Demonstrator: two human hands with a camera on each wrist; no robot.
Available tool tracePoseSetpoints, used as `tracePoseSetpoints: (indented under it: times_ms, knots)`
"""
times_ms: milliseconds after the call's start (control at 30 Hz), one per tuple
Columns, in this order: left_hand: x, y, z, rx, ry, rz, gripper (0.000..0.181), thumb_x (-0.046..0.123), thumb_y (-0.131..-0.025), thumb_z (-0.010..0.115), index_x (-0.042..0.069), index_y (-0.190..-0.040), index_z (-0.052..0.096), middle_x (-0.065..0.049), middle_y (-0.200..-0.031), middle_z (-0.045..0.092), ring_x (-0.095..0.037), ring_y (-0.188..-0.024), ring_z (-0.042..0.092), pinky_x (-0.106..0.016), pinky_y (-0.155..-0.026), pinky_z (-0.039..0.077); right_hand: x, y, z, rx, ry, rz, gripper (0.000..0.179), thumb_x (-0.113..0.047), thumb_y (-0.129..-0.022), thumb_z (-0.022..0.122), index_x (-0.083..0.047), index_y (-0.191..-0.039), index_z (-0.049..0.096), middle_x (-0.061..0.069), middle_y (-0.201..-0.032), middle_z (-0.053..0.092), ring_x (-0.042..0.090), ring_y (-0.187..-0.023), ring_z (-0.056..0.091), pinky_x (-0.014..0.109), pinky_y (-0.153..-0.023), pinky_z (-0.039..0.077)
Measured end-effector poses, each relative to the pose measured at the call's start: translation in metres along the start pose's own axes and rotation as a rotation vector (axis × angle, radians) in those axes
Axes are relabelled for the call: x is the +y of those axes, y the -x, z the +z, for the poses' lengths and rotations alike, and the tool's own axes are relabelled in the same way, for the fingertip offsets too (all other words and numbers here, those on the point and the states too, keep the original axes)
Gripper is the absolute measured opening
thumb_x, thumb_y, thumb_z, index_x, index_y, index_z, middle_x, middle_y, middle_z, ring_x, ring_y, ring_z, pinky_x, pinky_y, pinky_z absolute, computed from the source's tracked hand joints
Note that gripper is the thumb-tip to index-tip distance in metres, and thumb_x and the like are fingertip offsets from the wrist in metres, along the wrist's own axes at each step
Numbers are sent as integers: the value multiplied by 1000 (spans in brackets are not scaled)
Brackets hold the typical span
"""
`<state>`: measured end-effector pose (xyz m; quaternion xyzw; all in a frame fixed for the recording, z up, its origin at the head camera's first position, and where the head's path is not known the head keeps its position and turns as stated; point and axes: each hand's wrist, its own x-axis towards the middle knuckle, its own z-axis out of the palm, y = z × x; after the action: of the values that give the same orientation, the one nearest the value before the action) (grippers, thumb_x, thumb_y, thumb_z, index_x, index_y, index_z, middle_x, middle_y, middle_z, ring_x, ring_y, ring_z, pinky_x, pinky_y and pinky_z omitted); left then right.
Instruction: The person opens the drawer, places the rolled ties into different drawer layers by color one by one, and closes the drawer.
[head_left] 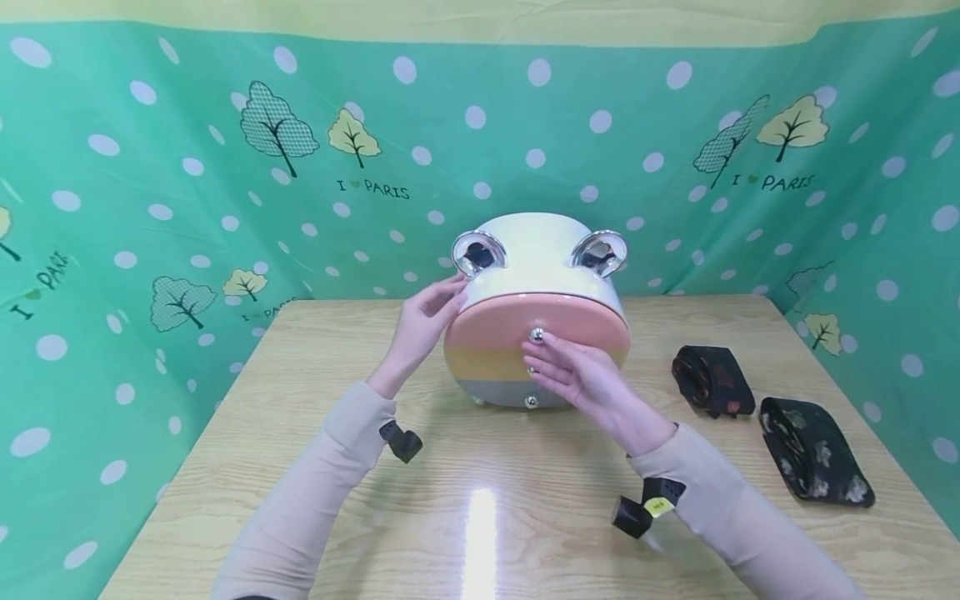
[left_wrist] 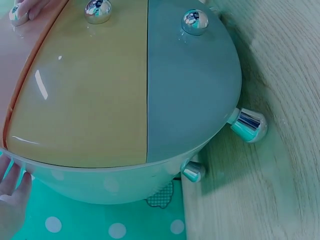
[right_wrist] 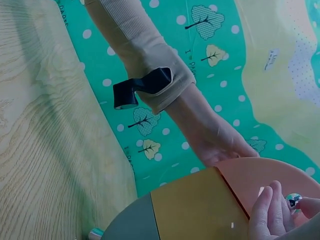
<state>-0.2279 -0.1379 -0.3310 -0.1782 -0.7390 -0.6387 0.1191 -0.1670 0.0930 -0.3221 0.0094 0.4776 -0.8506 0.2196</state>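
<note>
A small rounded drawer cabinet (head_left: 536,237) with a white shell and two silver ear-shaped pieces stands on the table. Its front has a pink drawer (head_left: 491,321) on top, a yellow drawer (left_wrist: 100,100) in the middle and a grey drawer (left_wrist: 190,100) below, each with a silver ball knob. My right hand (head_left: 585,375) pinches the pink drawer's knob (head_left: 536,335) between thumb and finger, the other fingers extended. In the left wrist view, the pink front's edge stands slightly forward of the yellow one. With loosely extended fingers, my left hand (head_left: 427,315) rests against the shell's left side.
Two folded dark patterned cloth bundles, one smaller (head_left: 712,381) and one flowered (head_left: 813,450), lie on the right of the wooden table (head_left: 360,517). Behind hangs a green dotted curtain (head_left: 480,158). Short silver feet (left_wrist: 250,125) support the cabinet.
</note>
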Motion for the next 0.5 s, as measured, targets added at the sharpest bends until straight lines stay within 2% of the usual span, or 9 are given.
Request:
tracePoseSetpoints:
  times_ms: [200, 333, 500]
  knots:
    - [24, 7, 4, -1, -31, -23, 30, 8, -87, 55, -7, -112, 54, -14, -129, 47, -22, -120, 43, -25, -98, 38, -1, -4, -1, 25, 21, 14, 39, -17, -91, 49, -2, -126, 39, 2, -92, 68, 15, -90, 63, 32, -91, 45]
    - [24, 7, 4, 0, -31, -27, 30, 10, -87, 55, -6, -112, 54, -13, -129, 47, -21, -120, 43, -24, -98, 38, -1, -5, -2, 18, 16, 9, 37, -17, -91, 50, -2, -123, 41, 2, -91, 68, 14, -89, 63, 33, -92, 43]
    - [25, 7, 4, 1, -27, -28, 30, 10, -87, 55, -6, -112, 55, -13, -129, 47, -21, -119, 44, -24, -98, 38, -1, -6, -3, 11, -1, 4, 25, -17, -90, 52, -6, -112, 51, 3, -92, 68, 15, -88, 64, 34, -93, 41]
